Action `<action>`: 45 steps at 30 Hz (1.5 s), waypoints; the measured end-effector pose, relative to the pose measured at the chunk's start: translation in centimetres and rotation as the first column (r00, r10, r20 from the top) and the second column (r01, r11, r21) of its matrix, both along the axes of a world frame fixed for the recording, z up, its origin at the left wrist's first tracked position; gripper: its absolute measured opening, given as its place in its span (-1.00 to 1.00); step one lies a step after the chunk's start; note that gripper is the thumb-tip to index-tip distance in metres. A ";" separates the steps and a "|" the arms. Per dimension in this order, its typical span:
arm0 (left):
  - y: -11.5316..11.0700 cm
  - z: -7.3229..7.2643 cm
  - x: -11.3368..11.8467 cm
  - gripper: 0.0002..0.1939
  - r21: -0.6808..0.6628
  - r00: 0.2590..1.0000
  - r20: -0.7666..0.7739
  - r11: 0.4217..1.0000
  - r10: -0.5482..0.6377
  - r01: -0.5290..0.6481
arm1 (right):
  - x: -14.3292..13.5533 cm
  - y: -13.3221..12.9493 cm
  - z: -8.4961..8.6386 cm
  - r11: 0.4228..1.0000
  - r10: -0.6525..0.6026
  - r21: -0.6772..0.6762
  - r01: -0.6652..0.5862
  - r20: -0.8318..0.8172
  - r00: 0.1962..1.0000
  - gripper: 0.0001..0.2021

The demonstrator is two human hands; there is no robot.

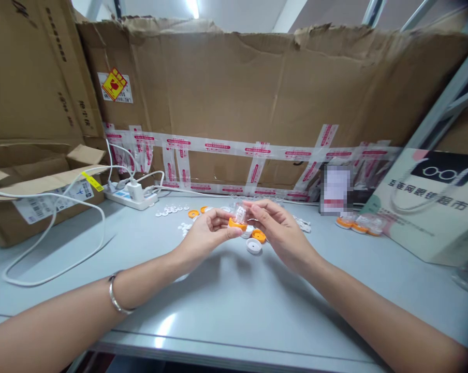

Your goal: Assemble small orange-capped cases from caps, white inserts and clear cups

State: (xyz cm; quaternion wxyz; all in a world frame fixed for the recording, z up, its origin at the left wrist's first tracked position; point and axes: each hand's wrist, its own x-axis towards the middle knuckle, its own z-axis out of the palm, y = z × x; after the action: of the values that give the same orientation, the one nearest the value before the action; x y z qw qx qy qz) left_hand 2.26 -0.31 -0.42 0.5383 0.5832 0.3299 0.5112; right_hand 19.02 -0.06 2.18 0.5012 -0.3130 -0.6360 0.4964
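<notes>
Between both hands, above the grey tabletop, is a small piece with an orange base and a clear dome [239,215]; something white shows inside it. My left hand [208,230] grips its orange base between thumb and fingers. With thumb and fingertips, my right hand [276,225] pinches the clear top from the other side. Just below lie a white round disc [253,246] and an orange ring-shaped base [258,236]. Behind my left hand, several small white parts [172,210] and another orange base [193,213] are scattered.
Finished-looking orange-and-clear pieces [360,225] sit at the right by a paper bag [424,207]. A power strip [131,196] with a looping white cable [55,282] lies left, near an open carton [40,191]. A taped cardboard wall [226,93] closes off the back.
</notes>
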 end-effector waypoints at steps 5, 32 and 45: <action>-0.4 -0.1 0.2 -0.74 0.005 0.998 0.020 0.998 -0.060 0.060 | 0.0 -0.2 0.1 0.999 -0.016 0.036 0.016 0.007 1.000 -0.77; -1.5 0.2 0.2 -0.82 0.058 0.951 0.106 0.957 -0.290 0.285 | 1.0 -0.4 -0.7 0.954 0.251 0.164 -0.250 0.015 0.968 -0.81; -0.7 -0.6 0.6 -0.70 0.019 0.997 0.008 0.997 -0.081 0.081 | -0.3 -0.1 -1.8 0.985 0.010 0.169 -0.012 0.009 1.000 -0.82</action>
State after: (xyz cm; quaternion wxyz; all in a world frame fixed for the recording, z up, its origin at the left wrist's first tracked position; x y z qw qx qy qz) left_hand 2.83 -0.98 -1.04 0.5542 0.5990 0.2989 0.4946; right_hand 18.68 -0.14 0.39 0.5205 -0.2678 -0.6798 0.4420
